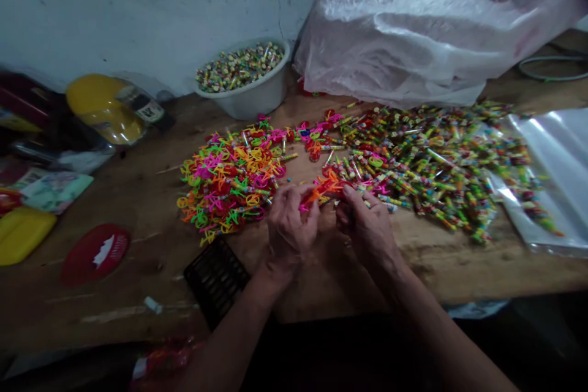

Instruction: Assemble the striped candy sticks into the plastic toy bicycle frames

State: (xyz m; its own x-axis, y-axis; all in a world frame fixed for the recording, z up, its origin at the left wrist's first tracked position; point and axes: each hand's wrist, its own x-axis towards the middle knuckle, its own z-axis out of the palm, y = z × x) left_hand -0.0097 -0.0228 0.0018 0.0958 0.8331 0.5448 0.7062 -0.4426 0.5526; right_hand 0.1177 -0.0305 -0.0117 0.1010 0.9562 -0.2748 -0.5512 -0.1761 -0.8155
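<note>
My left hand (291,226) is closed, its thumb and fingers pinching a small orange plastic piece (325,187) with some red and pink at its edges. The far end of that piece reaches the fingertips of my right hand (370,223), which is closed in a pinch too; its curled fingers hide part of what it grips. Left of the hands lies a heap of bright plastic shapes (229,177) in pink, yellow, green and orange. To the right spreads a pile of small tubes (422,165) with multicoloured contents.
Behind the heaps stands a white basin (257,101) full of small pieces, beside a large plastic bag (395,43). A black slotted tray (215,278) lies near my left forearm. Farther left are a red oval (96,254) and a yellow object (98,104). Clear plastic (560,177) lies right.
</note>
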